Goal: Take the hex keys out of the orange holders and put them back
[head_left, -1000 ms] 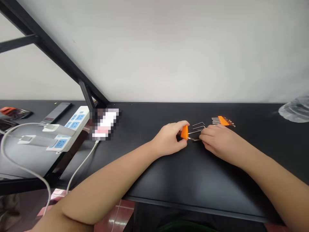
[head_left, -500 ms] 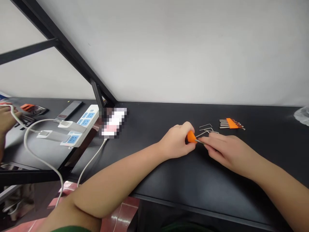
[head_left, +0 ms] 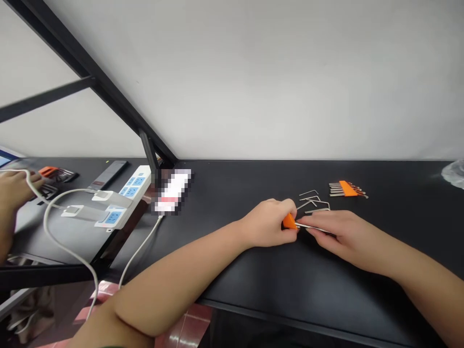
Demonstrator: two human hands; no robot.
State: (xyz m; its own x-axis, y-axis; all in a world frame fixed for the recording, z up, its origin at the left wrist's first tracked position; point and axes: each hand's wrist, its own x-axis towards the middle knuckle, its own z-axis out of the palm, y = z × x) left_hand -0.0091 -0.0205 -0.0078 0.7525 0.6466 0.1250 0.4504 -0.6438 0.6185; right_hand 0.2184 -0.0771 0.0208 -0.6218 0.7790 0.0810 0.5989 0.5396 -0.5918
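My left hand (head_left: 270, 223) is closed around an orange hex key holder (head_left: 289, 222), which shows between thumb and fingers. Between the thumb and fingers of my right hand (head_left: 339, 235) is a thin silver hex key (head_left: 314, 227). Its tip meets the holder's edge; whether it sits in a slot I cannot tell. Several loose L-shaped hex keys (head_left: 312, 199) lie on the black table just beyond my hands. Farther right rests a second orange holder (head_left: 348, 188) with several hex keys in it.
A white power strip (head_left: 128, 203) with chargers and cables lies left, beside a phone with a blurred screen (head_left: 173, 191). Past the black metal frame (head_left: 148, 150), another person's hand (head_left: 16, 191) is near an orange tool set (head_left: 50, 172). Clear plastic (head_left: 453, 174) sits far right.
My right hand has drawn the hex key slightly away, and more of it shows. One more loose key is visible beside my right fingers. The view has tilted slightly up.
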